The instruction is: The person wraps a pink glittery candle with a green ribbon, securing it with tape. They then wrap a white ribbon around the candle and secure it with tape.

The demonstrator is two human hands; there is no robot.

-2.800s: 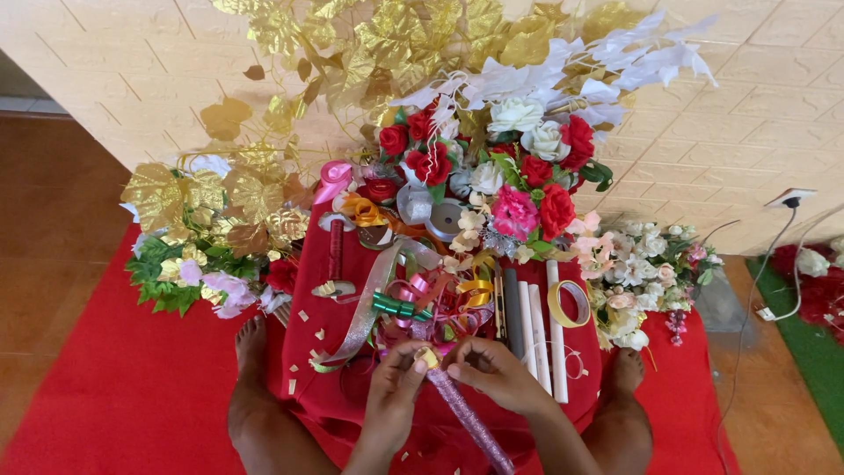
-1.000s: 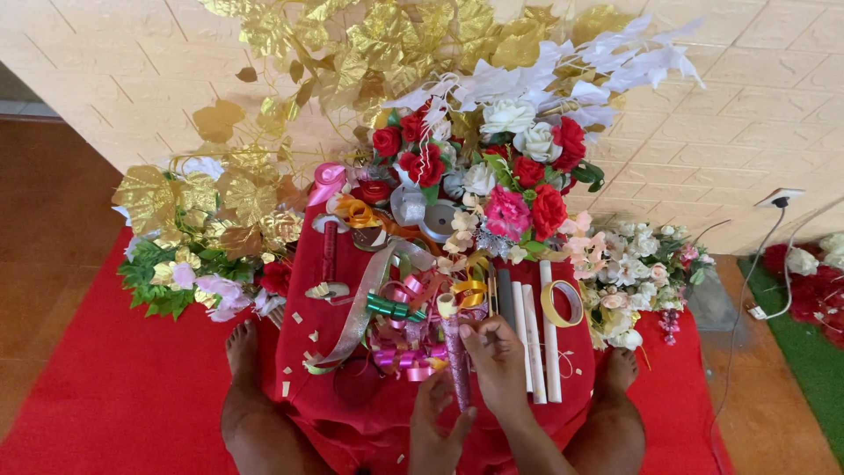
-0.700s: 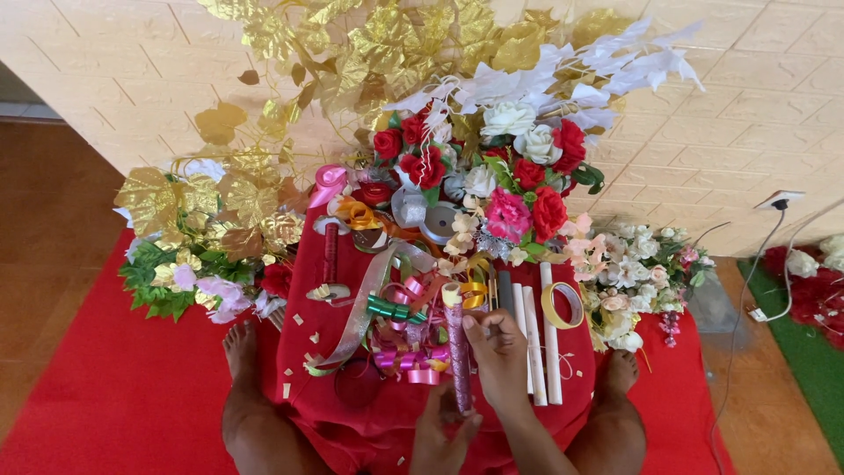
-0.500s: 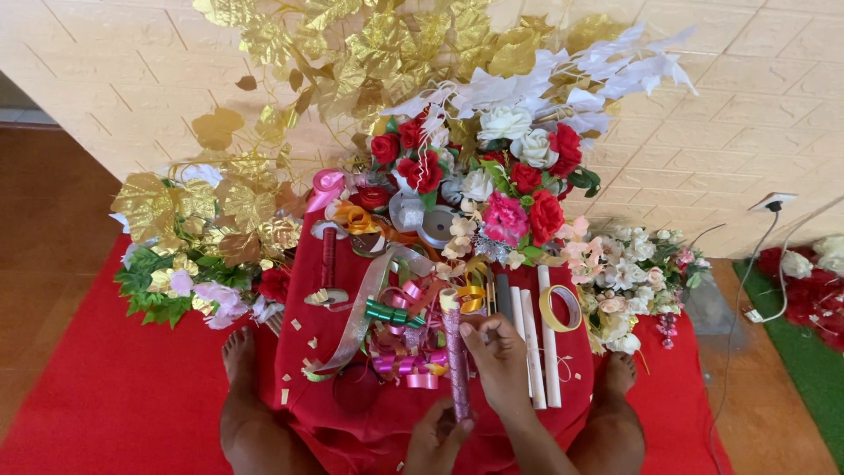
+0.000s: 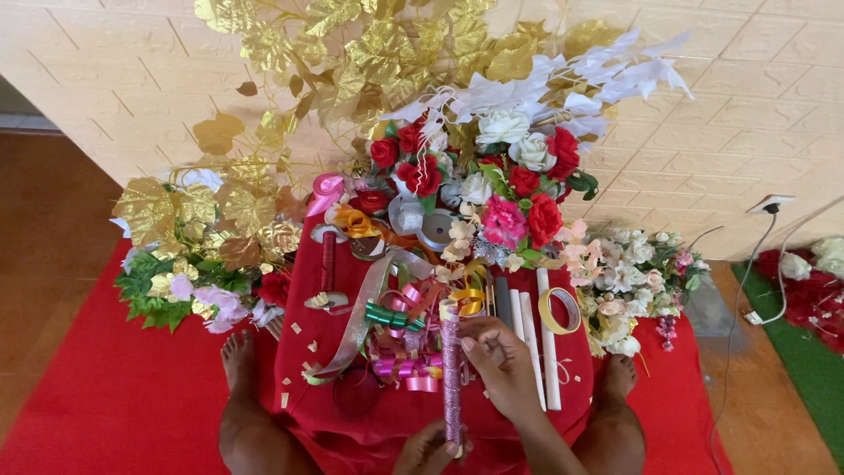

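A long stick wrapped in glittery pink ribbon (image 5: pixel 452 369) stands nearly upright over my lap. My left hand (image 5: pixel 428 449) grips its lower end at the bottom of the view. My right hand (image 5: pixel 501 365) holds the stick near its upper part, fingers curled against it. Just left of the stick lies a tangle of pink, green and gold ribbons (image 5: pixel 400 330) on the red cloth (image 5: pixel 352 413) covering my lap.
Plain white sticks (image 5: pixel 545 347) and a yellow tape ring (image 5: pixel 559 310) lie right of my hands. Ribbon spools (image 5: pixel 422 224) and red, white and pink artificial flowers (image 5: pixel 501 185) stand behind. Gold leaf sprays (image 5: pixel 211 220) lie left, pale flowers (image 5: pixel 629 277) right. My bare feet (image 5: pixel 239 356) rest on a red mat.
Both hands were low and close together on the tilted pink stick. The stick has been turned upright, my right hand moving up along it, my left hand dropping to its base.
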